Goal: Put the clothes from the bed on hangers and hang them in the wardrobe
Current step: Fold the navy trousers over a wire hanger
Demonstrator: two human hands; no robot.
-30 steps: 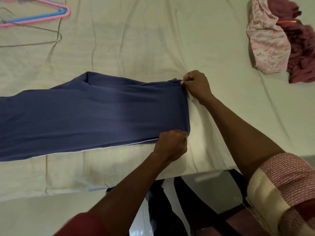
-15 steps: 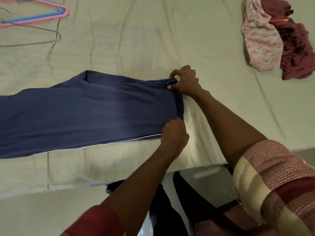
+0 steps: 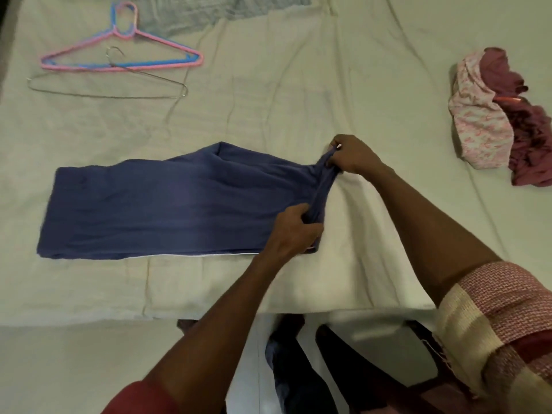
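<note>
The blue garment (image 3: 179, 204) was laid flat and folded lengthwise near the bed's front edge, presumably so it could be draped over a hanger bar. Its right end was gathered and lifted: the far corner was pinched by the right hand (image 3: 352, 156), the near part was gripped by the curled left hand (image 3: 294, 231). The pink-and-blue hanger (image 3: 122, 56) and wire hanger (image 3: 107, 88) were kept toward the far left corner, the other clothes (image 3: 501, 118) at the right edge.
</note>
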